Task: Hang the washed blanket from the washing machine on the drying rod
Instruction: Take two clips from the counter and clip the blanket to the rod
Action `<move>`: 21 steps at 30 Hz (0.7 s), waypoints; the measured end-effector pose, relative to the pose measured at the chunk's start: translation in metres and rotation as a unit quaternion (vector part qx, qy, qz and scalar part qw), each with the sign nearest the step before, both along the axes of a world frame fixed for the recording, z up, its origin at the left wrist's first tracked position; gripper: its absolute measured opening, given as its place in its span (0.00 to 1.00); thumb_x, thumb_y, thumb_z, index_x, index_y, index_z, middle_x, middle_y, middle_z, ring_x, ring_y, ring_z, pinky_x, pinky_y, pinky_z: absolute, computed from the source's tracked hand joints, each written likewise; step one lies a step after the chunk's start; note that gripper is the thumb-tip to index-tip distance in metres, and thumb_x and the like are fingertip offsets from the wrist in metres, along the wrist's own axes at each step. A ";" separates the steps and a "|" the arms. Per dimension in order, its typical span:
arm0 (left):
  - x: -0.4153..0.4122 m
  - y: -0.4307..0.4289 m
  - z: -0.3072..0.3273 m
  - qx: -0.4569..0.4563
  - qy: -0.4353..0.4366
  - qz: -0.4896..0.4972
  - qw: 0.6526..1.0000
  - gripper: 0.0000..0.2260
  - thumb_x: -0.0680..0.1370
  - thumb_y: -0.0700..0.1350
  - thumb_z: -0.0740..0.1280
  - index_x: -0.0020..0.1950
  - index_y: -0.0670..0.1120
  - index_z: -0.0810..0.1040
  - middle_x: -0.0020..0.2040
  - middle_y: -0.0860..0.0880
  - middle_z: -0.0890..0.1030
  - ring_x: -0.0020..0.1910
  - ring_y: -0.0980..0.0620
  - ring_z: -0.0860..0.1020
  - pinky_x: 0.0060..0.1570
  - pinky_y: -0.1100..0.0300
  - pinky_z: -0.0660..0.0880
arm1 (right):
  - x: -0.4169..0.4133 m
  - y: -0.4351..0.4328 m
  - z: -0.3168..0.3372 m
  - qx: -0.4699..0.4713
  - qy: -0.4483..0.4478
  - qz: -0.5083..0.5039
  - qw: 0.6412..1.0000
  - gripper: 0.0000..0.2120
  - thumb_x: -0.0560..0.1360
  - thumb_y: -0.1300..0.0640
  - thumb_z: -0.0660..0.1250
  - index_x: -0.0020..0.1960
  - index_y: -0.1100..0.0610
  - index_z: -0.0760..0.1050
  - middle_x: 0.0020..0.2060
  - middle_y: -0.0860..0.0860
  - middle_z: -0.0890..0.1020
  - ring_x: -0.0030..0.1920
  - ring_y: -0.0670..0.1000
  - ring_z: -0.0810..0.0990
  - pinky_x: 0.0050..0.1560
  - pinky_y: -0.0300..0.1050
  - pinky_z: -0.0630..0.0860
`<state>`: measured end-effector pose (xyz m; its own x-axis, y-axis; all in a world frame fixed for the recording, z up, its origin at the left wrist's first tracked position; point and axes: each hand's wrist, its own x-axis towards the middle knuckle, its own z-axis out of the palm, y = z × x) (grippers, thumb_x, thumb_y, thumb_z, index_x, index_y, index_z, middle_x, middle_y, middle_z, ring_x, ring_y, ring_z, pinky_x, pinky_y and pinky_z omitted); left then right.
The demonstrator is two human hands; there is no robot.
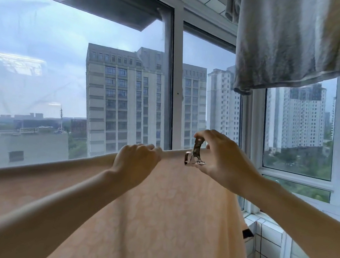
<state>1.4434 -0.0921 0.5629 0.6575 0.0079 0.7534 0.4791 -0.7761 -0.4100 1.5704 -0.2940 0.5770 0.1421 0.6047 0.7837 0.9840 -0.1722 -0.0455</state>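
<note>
Gripping tight, my left hand [135, 161] is curled over the top of the blanket [150, 225] and holds the fold. My right hand [222, 156] pinches a shiny clip [195, 152] between thumb and fingers, at the top edge of the blanket, just right of the left hand.

Closest to me, the blanket hangs down in a big peach sheet under my arms. It lies over the rod, which I cannot see because the blanket covers it. At the top of the blanket are both hands and the clip. I cannot tell if the clip bites the blanket yet. Above the blanket, on the right, hangs a grey cloth [288, 40]. Behind the blanket is the window [170, 73], and far past it stand tall buildings [124, 104].

I think a few things could go wrong. The clip could slip out of my pinch and drop down behind the blanket. It could snap shut on a finger. It could grab only a thin bit of cloth, and then the wet, heavy blanket may slide off. If I let go with my left hand too soon, the blanket may slip off toward me.
</note>
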 end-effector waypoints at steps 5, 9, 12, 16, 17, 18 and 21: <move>0.011 -0.006 0.001 0.008 0.001 0.010 1.000 0.07 0.81 0.50 0.62 0.49 0.51 0.79 0.36 0.55 0.79 0.31 0.56 0.78 0.31 0.60 0.77 | 0.010 0.005 0.014 -0.013 -0.013 0.010 1.000 0.33 0.67 0.48 0.76 0.69 0.50 0.68 0.61 0.45 0.78 0.56 0.47 0.74 0.58 0.47 0.74; 0.014 -0.007 -0.003 0.003 -0.021 0.009 1.000 0.07 0.79 0.51 0.64 0.50 0.51 0.81 0.37 0.55 0.82 0.32 0.55 0.80 0.31 0.58 0.78 | 0.015 0.010 0.024 -0.025 -0.021 -0.011 0.999 0.38 0.66 0.45 0.76 0.72 0.45 0.66 0.56 0.49 0.77 0.50 0.48 0.76 0.55 0.44 0.74; 0.013 -0.007 -0.002 -0.015 -0.022 0.001 1.000 0.08 0.80 0.51 0.63 0.52 0.51 0.81 0.41 0.55 0.83 0.36 0.54 0.82 0.35 0.57 0.79 | 0.016 0.013 0.031 -0.036 -0.023 -0.036 0.998 0.38 0.65 0.44 0.76 0.71 0.42 0.66 0.47 0.49 0.70 0.44 0.48 0.74 0.55 0.43 0.74; 0.011 -0.006 -0.001 -0.016 -0.025 0.004 1.000 0.08 0.79 0.51 0.65 0.51 0.51 0.82 0.41 0.55 0.84 0.36 0.55 0.82 0.34 0.60 0.77 | 0.013 0.015 0.039 -0.032 -0.031 -0.059 0.997 0.34 0.66 0.44 0.76 0.69 0.41 0.69 0.45 0.49 0.70 0.42 0.48 0.70 0.55 0.43 0.71; 0.011 -0.005 -0.001 -0.016 -0.024 0.003 1.000 0.08 0.79 0.51 0.65 0.52 0.51 0.82 0.41 0.55 0.84 0.36 0.55 0.82 0.34 0.59 0.77 | 0.013 0.015 0.041 -0.028 -0.031 -0.063 0.997 0.33 0.66 0.45 0.76 0.69 0.41 0.69 0.45 0.49 0.70 0.42 0.47 0.70 0.56 0.43 0.70; 0.011 -0.006 -0.001 -0.017 -0.024 0.000 1.000 0.08 0.79 0.51 0.65 0.52 0.51 0.82 0.41 0.55 0.84 0.36 0.54 0.82 0.34 0.59 0.78 | 0.013 0.016 0.042 -0.023 -0.028 -0.066 0.997 0.33 0.66 0.45 0.76 0.69 0.42 0.70 0.44 0.49 0.70 0.42 0.47 0.69 0.56 0.43 0.70; 0.013 -0.006 -0.001 -0.025 -0.016 0.000 1.000 0.10 0.80 0.51 0.63 0.55 0.50 0.81 0.44 0.54 0.84 0.39 0.53 0.83 0.38 0.55 0.80 | 0.017 0.020 0.046 -0.019 -0.013 -0.057 0.998 0.31 0.65 0.46 0.76 0.67 0.44 0.73 0.44 0.48 0.71 0.44 0.47 0.70 0.52 0.42 0.69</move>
<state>1.4562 -0.0981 0.5622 0.6338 0.0460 0.7721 0.4917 -0.7945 -0.3563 1.5872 -0.2736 0.6232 0.1911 0.6155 0.7646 0.9587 -0.2843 -0.0108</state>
